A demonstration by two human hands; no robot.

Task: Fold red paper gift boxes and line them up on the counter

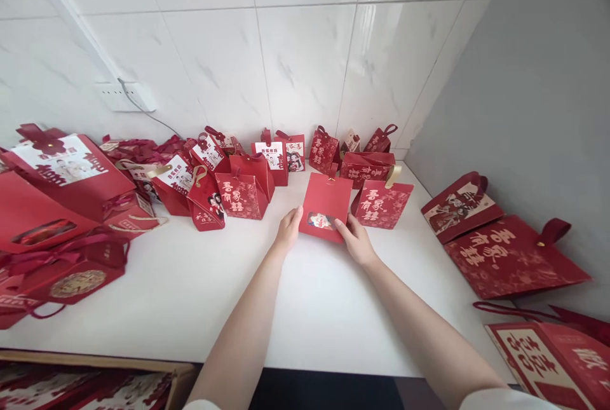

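Observation:
Between my two hands stands a red paper gift box (328,197), its plain side toward me, with a small window low on it that shows something colourful inside. My left hand (288,229) is closed on the box's left edge. On the lower right side of the same box, my right hand (357,239) grips with the thumb across the front near the window. Just behind my right hand is a patterned red gift box (384,205) with gold writing and a pale ribbon loop. To the left, apart from my hands, stands another gold-lettered box (242,196).
Several red gift boxes line the back of the white table (190,295) by the tiled wall. Larger boxes (61,162) crowd the left end. More bags (515,257) lean at the right partition. A cardboard carton (178,375) of red packaging sits below the front left edge.

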